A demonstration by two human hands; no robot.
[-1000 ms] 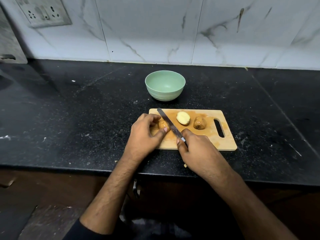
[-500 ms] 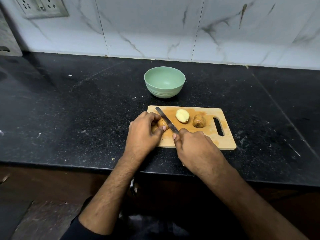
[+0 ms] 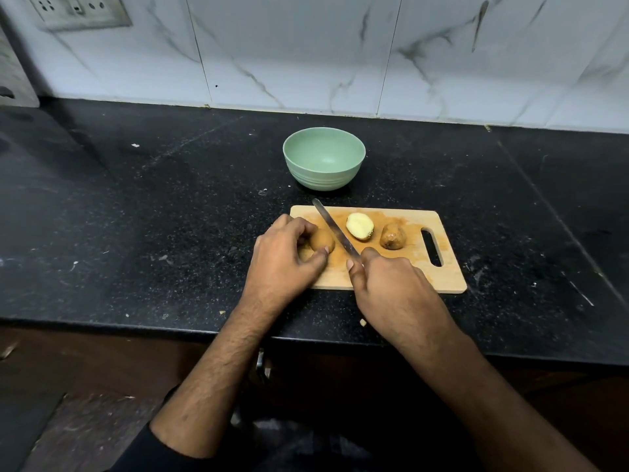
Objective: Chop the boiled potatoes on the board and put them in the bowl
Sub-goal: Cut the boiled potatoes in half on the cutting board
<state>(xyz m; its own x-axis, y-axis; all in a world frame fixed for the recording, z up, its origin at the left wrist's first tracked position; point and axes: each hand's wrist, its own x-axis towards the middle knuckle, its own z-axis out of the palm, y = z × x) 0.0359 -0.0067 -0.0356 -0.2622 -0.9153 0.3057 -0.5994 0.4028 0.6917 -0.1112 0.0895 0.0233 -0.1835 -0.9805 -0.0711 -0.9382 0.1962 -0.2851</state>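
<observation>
A wooden cutting board (image 3: 401,281) lies on the black counter. My left hand (image 3: 282,260) holds a brown potato piece (image 3: 321,240) at the board's left end, fingers curled round it. My right hand (image 3: 391,287) grips the handle of a knife (image 3: 335,231); its blade slants up and left, just right of that piece. A potato half (image 3: 359,226) lies cut face up in the board's middle, and another brown piece (image 3: 393,236) sits to its right. A pale green bowl (image 3: 324,158), with nothing in it, stands behind the board.
The black granite counter (image 3: 136,216) stretches wide on both sides, with small crumbs scattered on it. A white marble-tile wall runs along the back, with a socket plate (image 3: 78,10) at top left. The counter's front edge is just below my wrists.
The knife blade has shifted a little to the right, off the potato piece that my left hand holds. Both hands stay on the board's left part.
</observation>
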